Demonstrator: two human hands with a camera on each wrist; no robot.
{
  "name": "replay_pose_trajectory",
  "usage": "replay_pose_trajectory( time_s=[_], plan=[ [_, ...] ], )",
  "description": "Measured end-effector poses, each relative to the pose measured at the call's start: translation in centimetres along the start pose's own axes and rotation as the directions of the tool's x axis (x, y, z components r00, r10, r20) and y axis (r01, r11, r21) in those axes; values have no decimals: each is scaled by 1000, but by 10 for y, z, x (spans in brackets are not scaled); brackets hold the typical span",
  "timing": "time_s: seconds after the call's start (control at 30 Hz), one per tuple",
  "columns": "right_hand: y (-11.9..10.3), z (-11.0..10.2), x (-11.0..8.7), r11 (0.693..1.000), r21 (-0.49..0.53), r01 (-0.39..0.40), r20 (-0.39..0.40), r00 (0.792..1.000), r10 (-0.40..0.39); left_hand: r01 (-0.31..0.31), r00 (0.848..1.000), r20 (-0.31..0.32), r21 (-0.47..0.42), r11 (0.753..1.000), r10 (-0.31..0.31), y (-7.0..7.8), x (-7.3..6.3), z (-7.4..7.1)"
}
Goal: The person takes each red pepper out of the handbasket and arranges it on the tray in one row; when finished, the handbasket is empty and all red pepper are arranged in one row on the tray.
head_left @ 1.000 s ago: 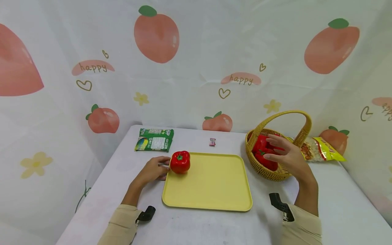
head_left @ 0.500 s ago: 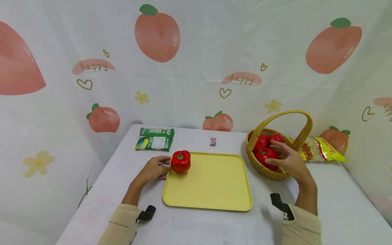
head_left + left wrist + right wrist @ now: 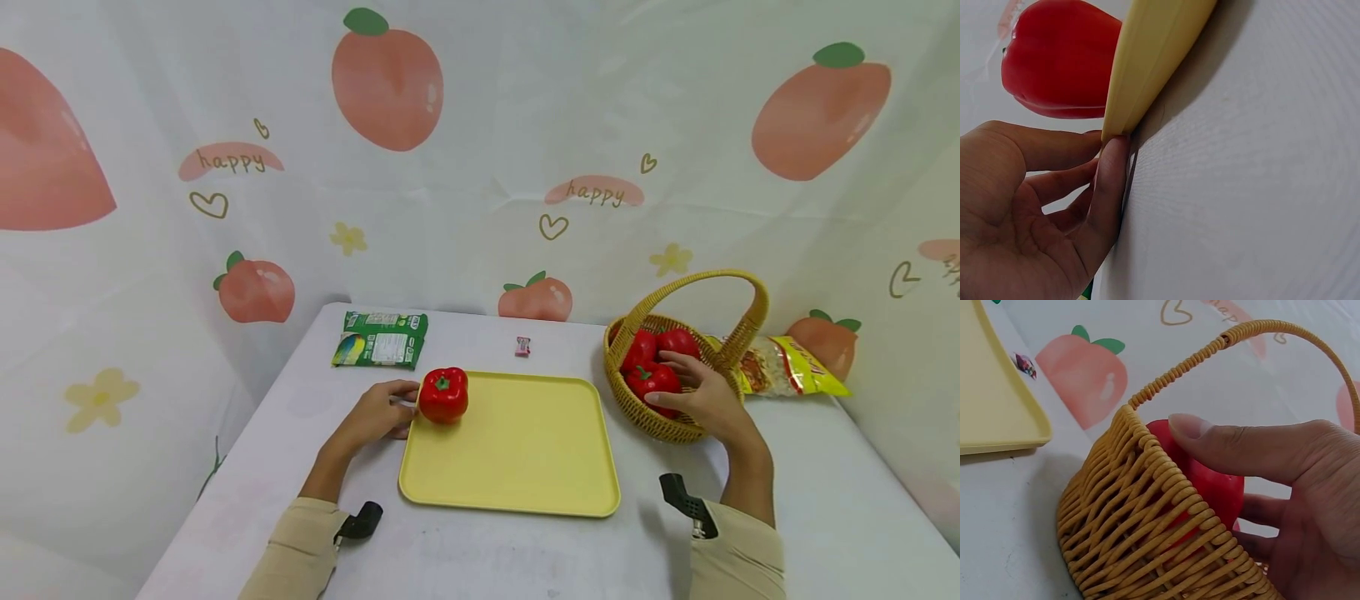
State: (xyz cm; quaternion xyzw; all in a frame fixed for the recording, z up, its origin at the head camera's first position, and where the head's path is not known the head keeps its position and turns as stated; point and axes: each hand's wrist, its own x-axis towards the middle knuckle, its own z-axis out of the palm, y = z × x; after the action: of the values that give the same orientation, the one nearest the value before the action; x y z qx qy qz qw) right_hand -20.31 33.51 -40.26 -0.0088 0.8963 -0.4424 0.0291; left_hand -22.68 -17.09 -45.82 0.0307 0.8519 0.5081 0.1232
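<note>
My left hand [image 3: 377,412] pinches the left rim of a yellow tray [image 3: 525,450] between thumb and fingers. Just beside those fingers, a red bell pepper [image 3: 443,395] stands upright at the tray's left edge, green stem up. Over at the right, my right hand [image 3: 705,402] reaches into a wicker basket [image 3: 651,421] and holds a red bell pepper [image 3: 651,382]. In the right wrist view the thumb lies across this pepper [image 3: 1216,487], with the other fingers partly hidden behind it. More red peppers [image 3: 678,342] lie deeper in the basket.
A green snack packet [image 3: 381,340] lies at the back left of the white table [image 3: 480,554]. One small pink wrapped sweet [image 3: 522,346] is behind the tray. The basket's tall handle [image 3: 701,279] arches over it, and a yellow food bag [image 3: 791,367] sits to its right.
My right hand has lowered into the basket and closed around the front pepper. The left hand and tray stay in place; the head view has shifted slightly.
</note>
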Motion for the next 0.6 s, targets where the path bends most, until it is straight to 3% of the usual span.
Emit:
replay_pose_trajectory(
  time_s=[0.6],
  plan=[
    [-5, 4, 0, 999, -49, -12, 16, 1000, 13, 4, 1000, 2, 0, 1000, -4, 0, 1, 0]
  ],
)
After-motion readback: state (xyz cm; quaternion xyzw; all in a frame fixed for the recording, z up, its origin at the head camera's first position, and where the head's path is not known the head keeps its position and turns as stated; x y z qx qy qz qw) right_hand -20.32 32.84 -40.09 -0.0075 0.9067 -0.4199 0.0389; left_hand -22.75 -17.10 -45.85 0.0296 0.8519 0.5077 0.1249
